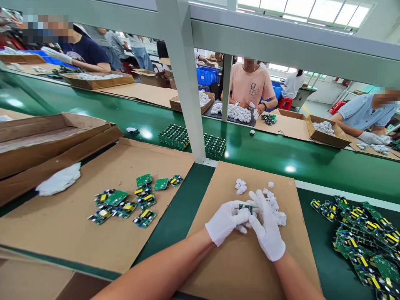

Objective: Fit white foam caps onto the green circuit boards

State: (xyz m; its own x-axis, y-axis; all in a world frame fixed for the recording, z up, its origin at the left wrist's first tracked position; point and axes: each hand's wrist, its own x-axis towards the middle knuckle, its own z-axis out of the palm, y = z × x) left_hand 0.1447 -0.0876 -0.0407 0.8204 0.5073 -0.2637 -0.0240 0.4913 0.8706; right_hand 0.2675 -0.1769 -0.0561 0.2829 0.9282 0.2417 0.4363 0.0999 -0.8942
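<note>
Cardboard sheet (218, 258) underlies both gloved hands, left hand (225, 221) and right hand (267, 229) jointly grasping a small circuit board (245, 207), which could slip sideways onto white plastic shells (275, 206) just beyond them.

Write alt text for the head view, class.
Two white-gloved hands, left hand and right hand, hold a small green circuit board over a cardboard sheet beside white plastic shells; more boards lie right.

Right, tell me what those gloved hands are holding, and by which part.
Both hands, left hand and right hand, pinch a small green circuit board between their fingertips, by its ends. Exact contact points are too small to tell.
</note>
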